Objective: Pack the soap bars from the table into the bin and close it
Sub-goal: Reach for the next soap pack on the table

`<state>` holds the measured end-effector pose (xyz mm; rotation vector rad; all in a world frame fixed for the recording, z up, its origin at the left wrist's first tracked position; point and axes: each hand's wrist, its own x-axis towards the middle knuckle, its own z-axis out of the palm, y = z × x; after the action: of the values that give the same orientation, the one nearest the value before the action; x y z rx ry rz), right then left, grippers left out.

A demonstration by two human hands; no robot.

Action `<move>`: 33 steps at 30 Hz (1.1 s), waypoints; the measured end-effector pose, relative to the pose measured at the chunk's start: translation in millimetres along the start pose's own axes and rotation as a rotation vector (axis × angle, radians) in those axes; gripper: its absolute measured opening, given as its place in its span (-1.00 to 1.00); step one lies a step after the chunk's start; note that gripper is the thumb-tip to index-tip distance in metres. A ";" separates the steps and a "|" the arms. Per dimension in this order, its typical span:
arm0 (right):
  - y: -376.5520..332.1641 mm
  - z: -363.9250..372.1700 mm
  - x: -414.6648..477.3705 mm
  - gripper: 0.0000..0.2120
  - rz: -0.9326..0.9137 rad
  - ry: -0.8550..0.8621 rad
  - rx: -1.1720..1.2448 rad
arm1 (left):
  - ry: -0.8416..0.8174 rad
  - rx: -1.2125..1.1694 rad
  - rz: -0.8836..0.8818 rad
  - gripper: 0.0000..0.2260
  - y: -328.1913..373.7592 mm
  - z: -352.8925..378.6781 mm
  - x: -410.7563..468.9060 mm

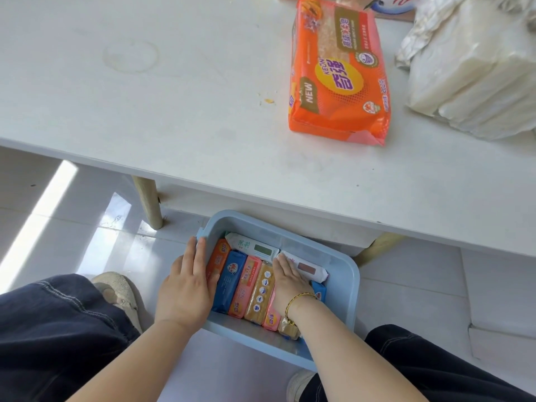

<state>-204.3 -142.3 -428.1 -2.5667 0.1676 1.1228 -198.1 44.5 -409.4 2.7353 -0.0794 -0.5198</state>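
Observation:
A light blue bin stands on the floor between my knees, without a lid on it. Several wrapped soap bars stand packed side by side inside, with two white-wrapped bars lying along the far side. My left hand lies flat over the bin's left rim, fingers straight, against the orange and blue bars. My right hand presses flat on the bars in the bin's right half, fingers pointing away from me. One large orange soap pack lies on the white table.
A stack of white plastic-wrapped packs sits at the table's right end. The table's front edge overhangs the bin's far side, and wooden legs stand to its left and right. My shoes and dark trouser legs flank the bin. No lid is in view.

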 end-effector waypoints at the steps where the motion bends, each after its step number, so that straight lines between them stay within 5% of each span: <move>1: -0.2 1.4 -0.5 -0.20 0.006 0.029 0.002 | -0.001 -0.001 0.000 -0.43 -0.2 0.0 -0.2; 4: 3.7 12.7 -3.9 -0.25 0.051 0.126 -0.015 | 0.000 0.000 0.004 -0.44 -0.4 0.2 -0.7; 15: 12.1 -8.1 -5.7 -0.23 0.061 -0.027 0.040 | -0.028 0.007 -0.003 -0.43 0.9 -1.6 1.2; 20: -3.6 -31.3 -39.4 -0.35 0.085 0.068 0.080 | -0.106 0.062 0.002 -0.44 -0.8 -13.2 -2.2; 27: -42.1 -80.8 -117.7 -0.53 -0.063 0.113 0.100 | -0.185 0.248 0.015 -0.46 11.8 -64.7 -9.9; 33: -67.2 -143.5 -201.5 -0.61 -0.318 0.332 0.299 | 0.054 0.084 0.161 -0.52 36.2 -128.6 -42.1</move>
<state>-226.4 -134.3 -172.8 -2.3811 0.0012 0.5116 -189.9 58.4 -270.3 2.7908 -0.3117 -0.4056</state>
